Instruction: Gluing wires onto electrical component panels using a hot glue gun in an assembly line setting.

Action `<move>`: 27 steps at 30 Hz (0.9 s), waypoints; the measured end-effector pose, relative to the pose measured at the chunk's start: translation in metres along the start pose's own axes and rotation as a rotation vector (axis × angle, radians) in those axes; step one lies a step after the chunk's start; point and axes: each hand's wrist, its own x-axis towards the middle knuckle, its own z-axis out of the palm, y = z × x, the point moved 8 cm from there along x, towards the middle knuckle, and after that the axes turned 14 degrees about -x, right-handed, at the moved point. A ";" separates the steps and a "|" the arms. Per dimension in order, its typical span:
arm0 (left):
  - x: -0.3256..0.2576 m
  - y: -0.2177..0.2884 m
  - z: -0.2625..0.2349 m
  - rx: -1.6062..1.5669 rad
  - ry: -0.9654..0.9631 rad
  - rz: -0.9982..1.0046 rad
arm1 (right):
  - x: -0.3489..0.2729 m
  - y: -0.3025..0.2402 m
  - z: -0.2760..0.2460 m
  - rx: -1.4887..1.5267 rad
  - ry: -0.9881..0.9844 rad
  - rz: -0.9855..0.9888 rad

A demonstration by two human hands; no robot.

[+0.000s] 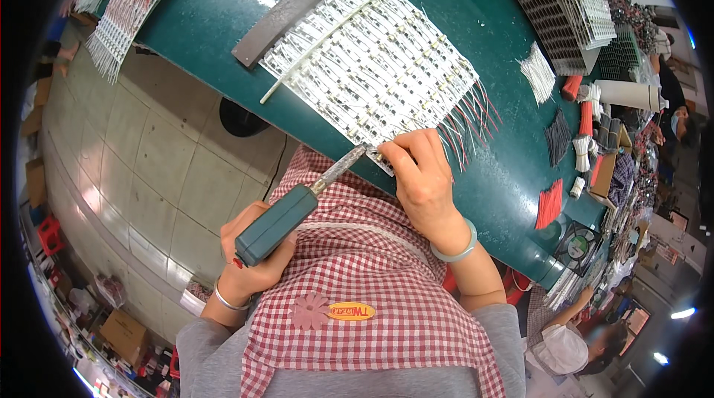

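My left hand [260, 253] is wrapped round the dark green handle of a soldering gun [277, 225], whose metal tip reaches the near corner of a white circuit board panel [372, 56]. Rows of small dark and pale parts cover the panel, and red and white wires [470, 124] stick out along its right edge. At that same near corner, close to the iron's tip, the fingers of my right hand [425, 179] are pinched together. What they hold is too small and covered to make out.
A brown bar [296, 8] lies along the panel's far-left edge, and a thin pale rod [338, 35] crosses it. On the green table [491, 197] to the right are white wires [537, 73], black wires [558, 136] and red wires [549, 203]. Panels [558, 4] stand stacked at far right.
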 end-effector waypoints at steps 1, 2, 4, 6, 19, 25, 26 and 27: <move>-0.002 -0.003 -0.001 -0.019 0.019 -0.043 | 0.000 0.000 0.000 -0.002 -0.003 -0.001; -0.004 -0.005 -0.003 -0.036 0.038 -0.085 | 0.000 0.000 -0.001 -0.003 -0.004 -0.002; -0.011 -0.012 -0.009 -0.079 0.094 -0.020 | 0.000 0.000 -0.002 -0.002 -0.003 -0.001; -0.015 -0.017 -0.016 -0.189 0.184 -0.056 | 0.001 0.001 -0.001 0.006 -0.011 0.001; 0.093 -0.008 -0.079 -0.746 0.315 -0.145 | 0.001 0.013 -0.015 0.162 0.034 0.127; 0.142 -0.016 -0.090 -0.748 0.299 -0.159 | 0.004 0.106 -0.075 0.000 0.248 0.332; 0.145 -0.024 -0.092 -0.790 0.270 -0.173 | 0.003 0.131 -0.085 -0.064 0.277 0.360; 0.147 -0.031 -0.089 -0.824 0.265 -0.176 | 0.000 0.156 -0.092 -0.123 0.302 0.386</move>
